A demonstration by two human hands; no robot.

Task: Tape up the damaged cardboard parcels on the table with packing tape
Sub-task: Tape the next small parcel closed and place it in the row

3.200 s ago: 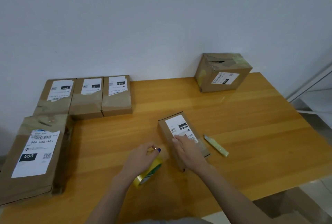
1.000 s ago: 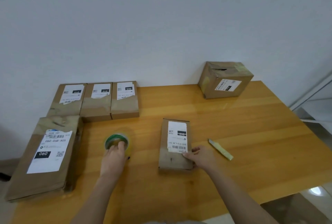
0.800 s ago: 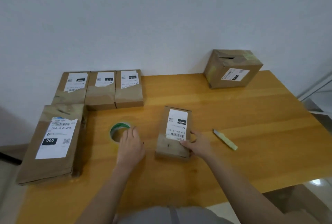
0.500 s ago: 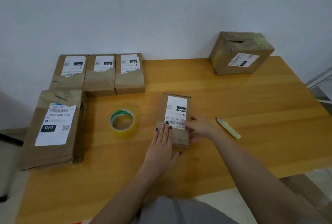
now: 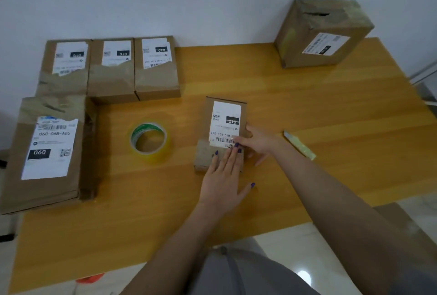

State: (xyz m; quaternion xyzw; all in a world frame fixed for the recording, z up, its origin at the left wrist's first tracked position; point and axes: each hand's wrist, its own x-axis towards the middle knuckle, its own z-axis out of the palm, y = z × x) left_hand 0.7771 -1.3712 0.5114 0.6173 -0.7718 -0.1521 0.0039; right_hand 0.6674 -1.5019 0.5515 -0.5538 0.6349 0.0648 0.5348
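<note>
Tape roll [image 5: 153,156] now lies released, left of the small parcel [image 5: 225,117]. Left hand [image 5: 222,183] has moved onto the parcel's near end, fingers flat; right hand [image 5: 257,143] presses its right edge, fingers straight.

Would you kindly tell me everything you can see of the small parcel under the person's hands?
The small parcel is a flat brown cardboard box lying on the table near its middle, long side running away from the person. A white label with a barcode and a black "010" block covers most of its top, upside down from this view. Its near end looks paler and scuffed. The left hand presses flat on that end; the right hand lays fingers across the label's near edge.
</note>
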